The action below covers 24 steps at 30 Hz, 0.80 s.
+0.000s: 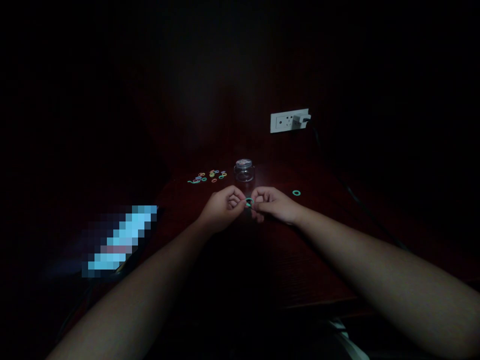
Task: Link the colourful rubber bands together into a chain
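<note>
Between my two hands is a small green hair tie [249, 201], pinched from both sides so that its loop shows. My left hand [227, 206] is closed on its left side with thumb and forefinger. From the right, my right hand [272, 204] grips the same hair tie, its lower fingers curled. Another green hair tie [296, 192] lies flat on the dark red table, right of my right hand. Just beyond my hands stands a clear jar [244, 171] with its lid on. Several coloured hair ties [212, 175] lie loosely scattered left of the jar.
A lit, blurred-out screen [122, 242] is at the left, beside my left forearm. A white wall socket [288, 121] with a plugged-in adapter is behind the table [307, 270]. A dark cable runs down the right side. The surroundings are very dark.
</note>
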{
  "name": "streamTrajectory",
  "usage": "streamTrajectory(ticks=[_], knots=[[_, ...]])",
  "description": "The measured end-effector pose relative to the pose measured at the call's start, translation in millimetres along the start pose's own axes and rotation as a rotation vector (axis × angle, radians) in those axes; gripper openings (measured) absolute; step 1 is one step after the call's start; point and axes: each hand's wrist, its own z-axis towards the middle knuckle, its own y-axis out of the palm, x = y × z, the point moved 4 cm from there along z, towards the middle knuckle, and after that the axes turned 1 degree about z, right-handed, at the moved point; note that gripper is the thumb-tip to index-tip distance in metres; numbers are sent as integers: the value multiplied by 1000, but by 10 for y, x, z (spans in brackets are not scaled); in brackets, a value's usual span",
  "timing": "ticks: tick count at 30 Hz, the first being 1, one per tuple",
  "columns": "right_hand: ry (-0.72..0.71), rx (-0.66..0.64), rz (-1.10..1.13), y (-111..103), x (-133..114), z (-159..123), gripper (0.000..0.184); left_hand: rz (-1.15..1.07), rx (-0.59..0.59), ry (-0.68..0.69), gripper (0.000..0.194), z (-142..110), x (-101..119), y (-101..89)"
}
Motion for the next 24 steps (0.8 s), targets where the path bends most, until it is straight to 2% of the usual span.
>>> streamTrajectory(ticks=[14, 24], knots=[[-71, 189, -123, -92, -20, 27, 13, 22, -34, -38, 13, -4, -45, 25], [-102, 173, -118, -61, -48, 18, 19, 52, -24, 5, 21, -6, 53, -10]])
